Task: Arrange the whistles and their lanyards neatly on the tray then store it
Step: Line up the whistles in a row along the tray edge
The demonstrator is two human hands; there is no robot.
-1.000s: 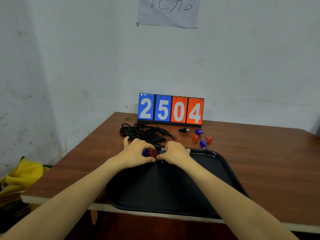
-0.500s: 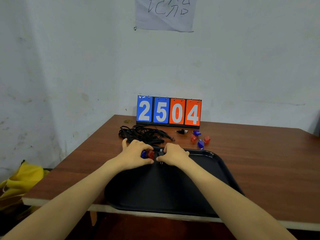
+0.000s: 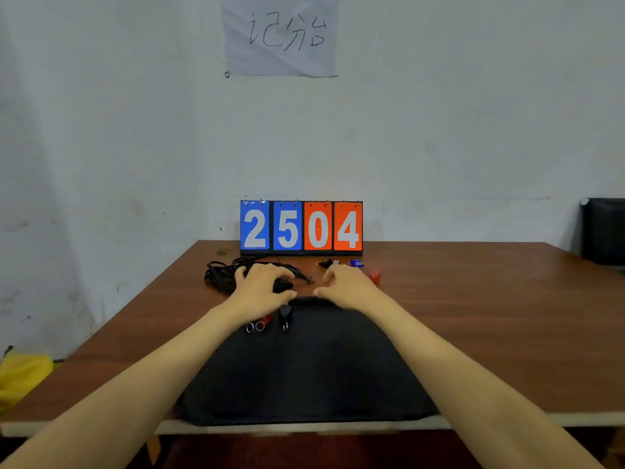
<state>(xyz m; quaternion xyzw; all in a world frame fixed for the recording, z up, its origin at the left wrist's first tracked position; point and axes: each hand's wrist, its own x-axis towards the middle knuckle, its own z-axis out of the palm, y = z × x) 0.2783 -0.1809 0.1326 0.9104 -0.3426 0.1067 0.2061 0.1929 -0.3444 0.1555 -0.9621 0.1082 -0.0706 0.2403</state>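
Note:
A black tray point(image 3: 304, 374) lies at the table's near edge. Along its far rim lie a black whistle point(image 3: 285, 314) and a red whistle point(image 3: 267, 320) with metal rings point(image 3: 254, 327), partly under my left wrist. My left hand point(image 3: 262, 286) rests with spread fingers on the tangled black lanyards point(image 3: 219, 276) behind the tray. My right hand point(image 3: 348, 286) hovers with loosely bent fingers over loose whistles beyond the tray. A red whistle point(image 3: 374, 276), a blue whistle point(image 3: 355, 264) and a black whistle point(image 3: 326, 263) show around its fingers. Others are hidden under it.
A flip scoreboard point(image 3: 301, 226) reading 2504 stands at the back of the brown table point(image 3: 490, 316) against the wall. A dark box point(image 3: 603, 230) sits at the far right. Yellow cloth point(image 3: 20, 377) lies below the table's left side.
Both hands left the whistles at the tray's far rim and moved forward, the left onto the lanyards, the right over the loose whistles. The whistles stayed on the tray.

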